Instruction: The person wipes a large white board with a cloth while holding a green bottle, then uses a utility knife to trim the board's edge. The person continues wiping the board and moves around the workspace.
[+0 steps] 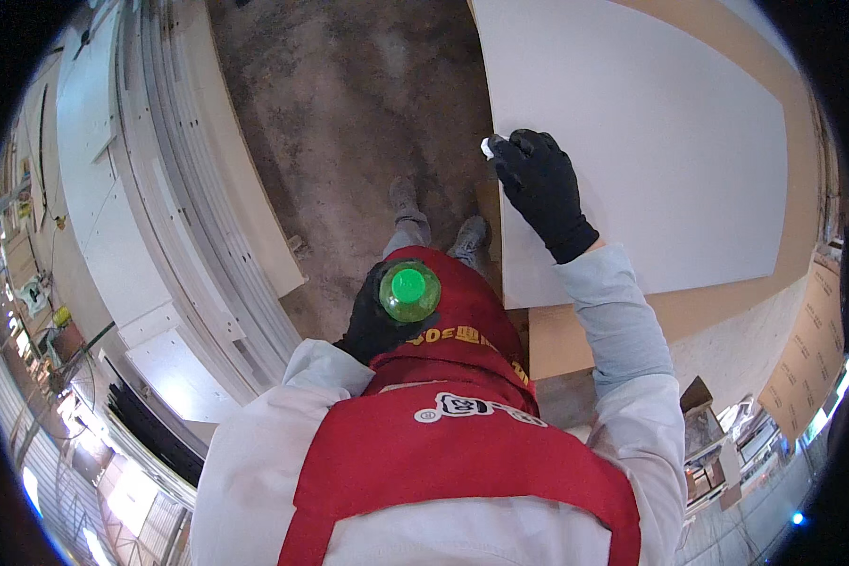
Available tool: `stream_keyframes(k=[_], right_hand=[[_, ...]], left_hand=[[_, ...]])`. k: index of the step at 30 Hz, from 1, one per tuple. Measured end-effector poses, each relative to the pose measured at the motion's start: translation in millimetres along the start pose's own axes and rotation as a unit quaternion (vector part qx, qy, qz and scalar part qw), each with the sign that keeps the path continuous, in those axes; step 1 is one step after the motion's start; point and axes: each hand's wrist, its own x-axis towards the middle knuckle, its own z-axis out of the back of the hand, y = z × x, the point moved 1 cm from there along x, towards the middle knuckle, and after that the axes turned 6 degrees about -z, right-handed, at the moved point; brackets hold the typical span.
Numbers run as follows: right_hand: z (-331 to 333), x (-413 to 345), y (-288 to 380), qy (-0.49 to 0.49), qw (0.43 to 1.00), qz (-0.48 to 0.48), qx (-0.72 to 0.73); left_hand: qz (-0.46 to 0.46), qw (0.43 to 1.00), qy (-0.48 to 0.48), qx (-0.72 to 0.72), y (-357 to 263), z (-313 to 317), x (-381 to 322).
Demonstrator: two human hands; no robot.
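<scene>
Wearing a black glove, my left hand (371,315) grips a green plastic bottle (428,297) with a bright green cap, held upright before the red apron (467,453). My right hand (538,187), also in a black glove, pinches a small white wad (487,148), perhaps cloth or paper. That hand is over the left edge of a large white panel (644,141); whether it touches the panel I cannot tell. The wad sticks out past the panel's edge, above the floor. Most of the wad is hidden by the fingers.
Beneath the white panel lies a brown board (566,339), its border showing at the right and near side. Long stacked panels (177,177) run along the left. Between them is the dark concrete floor (325,106), where my shoes (470,237) stand. Cardboard (806,354) leans at the far right.
</scene>
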Motion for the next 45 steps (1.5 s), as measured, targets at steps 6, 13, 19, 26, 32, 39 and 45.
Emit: stream_keyframes(k=[6,13,19,26,32,39,45], right_hand=[[15,-24,-7,0.024,1.000,0.008,-0.004],[7,-11,-7,0.008,1.000,0.008,-0.001],[0,5,-7,-0.007,1.000,0.001,0.002],[13,-18,-13,0.041,0.999,-0.011,-0.009],[-1,21,-7,-0.028,1.000,0.007,-0.003],[8,11,-9,0.003,0.999,-0.020,-0.025],[8,7,-2,0.014,0.997,0.011,-0.074]], left_hand=[[0.013,1.000,-0.017,-0.009,6,-1,1],[-0.016,0.999,0.007,0.043,-1,-4,9],[-0.014,0.998,0.045,0.031,-2,-7,13],[-0.017,0.999,0.027,0.036,-2,-8,13],[-0.038,0.997,0.045,0.056,-3,-8,17],[-0.046,0.997,0.038,0.056,0,-10,16],[-0.033,0.996,0.042,0.065,-8,-10,14]])
